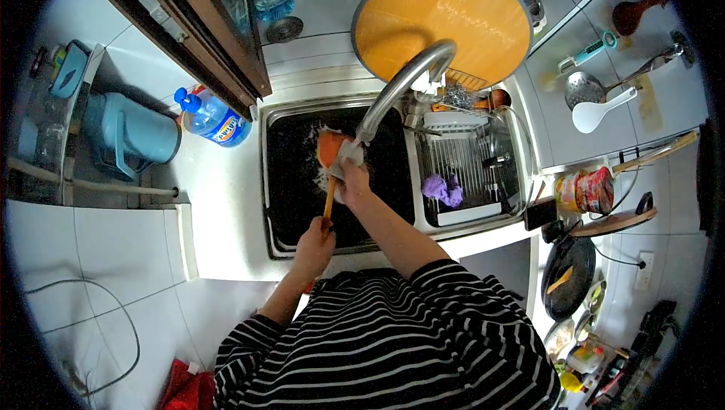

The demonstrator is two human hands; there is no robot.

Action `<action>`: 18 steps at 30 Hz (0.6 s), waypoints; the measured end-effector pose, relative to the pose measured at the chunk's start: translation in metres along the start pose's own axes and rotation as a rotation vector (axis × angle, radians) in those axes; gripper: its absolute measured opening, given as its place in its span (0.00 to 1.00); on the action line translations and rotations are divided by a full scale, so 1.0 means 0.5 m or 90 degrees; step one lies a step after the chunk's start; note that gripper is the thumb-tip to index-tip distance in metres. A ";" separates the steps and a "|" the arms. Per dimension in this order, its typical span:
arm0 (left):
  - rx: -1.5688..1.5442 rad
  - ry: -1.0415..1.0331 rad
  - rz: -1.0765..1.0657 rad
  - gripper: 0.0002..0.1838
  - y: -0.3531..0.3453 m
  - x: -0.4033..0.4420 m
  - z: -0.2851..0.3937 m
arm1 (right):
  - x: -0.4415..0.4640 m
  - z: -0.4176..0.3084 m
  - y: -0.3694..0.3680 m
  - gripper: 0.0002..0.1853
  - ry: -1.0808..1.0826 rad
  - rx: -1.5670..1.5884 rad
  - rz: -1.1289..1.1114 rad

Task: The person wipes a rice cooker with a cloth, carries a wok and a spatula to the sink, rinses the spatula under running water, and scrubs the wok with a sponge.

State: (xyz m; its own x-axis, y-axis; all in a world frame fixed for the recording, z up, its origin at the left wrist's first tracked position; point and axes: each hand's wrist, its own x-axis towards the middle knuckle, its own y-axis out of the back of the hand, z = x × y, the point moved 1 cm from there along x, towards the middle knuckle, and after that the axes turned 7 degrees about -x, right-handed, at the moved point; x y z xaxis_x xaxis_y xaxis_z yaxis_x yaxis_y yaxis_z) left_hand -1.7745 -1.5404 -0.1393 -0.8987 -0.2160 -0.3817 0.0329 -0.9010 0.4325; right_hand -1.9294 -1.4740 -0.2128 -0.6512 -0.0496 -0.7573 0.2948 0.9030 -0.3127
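Note:
My left hand (313, 248) is closed around the lower handle of a wooden spatula (330, 149), whose broad orange-brown head points away from me over the dark sink basin (294, 214). A pale, wet-looking cloth (352, 155) is gripped in my right hand (355, 182) and pressed against the spatula near its head. Directly above that hand is the spout of the curved metal faucet (408, 78). White foam or water shows around the spatula head. My right fingers partly cover the cloth and the upper handle.
Right of the basin, a dish rack (468, 153) holds a purple cloth (442, 190). A blue soap bottle (215, 119) stands on the left counter. Behind the faucet leans a round cutting board (445, 21). Utensils, including a white rice paddle (600, 112), hang on the right wall.

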 end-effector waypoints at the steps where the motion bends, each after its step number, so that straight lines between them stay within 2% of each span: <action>1: -0.028 0.054 -0.010 0.15 0.001 -0.007 0.022 | 0.014 0.005 -0.002 0.14 0.024 -0.063 0.001; 2: -0.056 0.109 -0.019 0.16 0.001 -0.014 0.034 | 0.027 0.013 -0.005 0.13 0.047 -0.127 0.001; 3: -0.070 0.124 -0.029 0.16 0.002 -0.017 0.038 | 0.079 0.047 -0.002 0.14 0.135 -0.179 0.018; 6: -0.094 0.121 -0.039 0.16 0.001 -0.012 0.038 | 0.063 0.029 -0.023 0.16 0.277 -0.320 0.172; 9: -0.074 0.079 -0.029 0.16 -0.014 -0.023 0.017 | 0.102 0.010 -0.010 0.20 0.143 -0.365 0.262; 12: -0.061 0.081 -0.039 0.15 -0.011 -0.029 0.035 | 0.140 -0.001 0.004 0.22 0.072 -0.233 0.179; 13: -0.078 0.083 -0.039 0.15 -0.008 -0.026 0.044 | 0.150 -0.001 0.008 0.20 0.099 -0.250 0.127; 14: -0.095 0.085 -0.038 0.15 -0.007 -0.022 0.051 | 0.155 0.009 0.013 0.20 0.089 -0.174 0.097; 16: -0.125 0.117 -0.065 0.14 -0.001 -0.008 0.066 | 0.093 -0.007 -0.006 0.18 0.070 -0.017 0.035; 18: -0.118 0.101 -0.067 0.14 0.001 0.006 0.067 | 0.074 -0.003 -0.004 0.16 0.024 -0.008 -0.008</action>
State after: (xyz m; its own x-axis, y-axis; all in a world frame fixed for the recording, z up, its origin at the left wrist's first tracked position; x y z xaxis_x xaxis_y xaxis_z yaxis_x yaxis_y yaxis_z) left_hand -1.7917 -1.5287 -0.1128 -0.8217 -0.1612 -0.5466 0.0359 -0.9719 0.2327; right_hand -1.9551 -1.4771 -0.2397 -0.6805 -0.0455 -0.7314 0.2778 0.9075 -0.3149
